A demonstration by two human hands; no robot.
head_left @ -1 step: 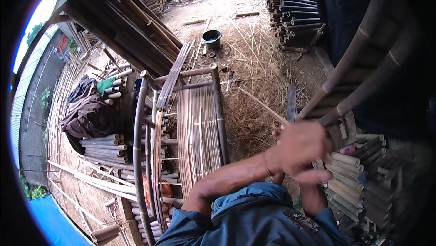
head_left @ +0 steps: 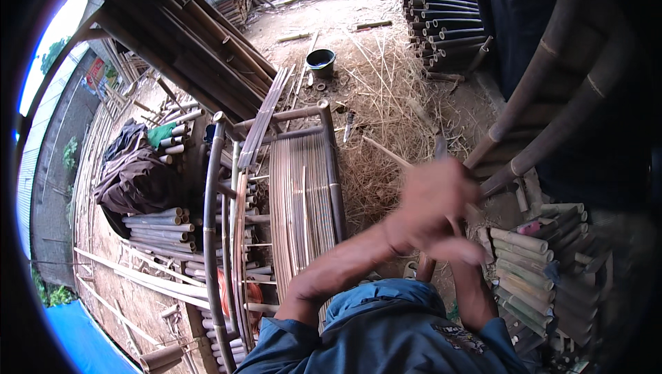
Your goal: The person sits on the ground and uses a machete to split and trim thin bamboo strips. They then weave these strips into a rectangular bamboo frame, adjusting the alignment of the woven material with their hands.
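A thin, pale bamboo strip (head_left: 386,152) slants from the straw-covered ground up into my left hand (head_left: 441,201), which is closed around it and smeared by motion. Just past that hand, a short piece of a grey knife blade (head_left: 440,146) shows. My right forearm (head_left: 476,298) rises beneath the left one, and the right hand is almost wholly hidden behind the left, so its grip does not show. Below the hands a reddish-brown rod (head_left: 425,267) stands out, perhaps the knife's handle.
Left of my arms is a bamboo frame (head_left: 331,188) with many thin strips (head_left: 286,201) laid lengthwise. Cut bamboo lengths (head_left: 520,263) are stacked at the right. Shavings (head_left: 379,98) cover the ground ahead, near a dark bucket (head_left: 321,63). Bamboo poles (head_left: 496,132) lean at the right.
My left hand has shifted left and slightly up, covering more of the bamboo strip and of the knife blade. My right forearm has moved a little left too.
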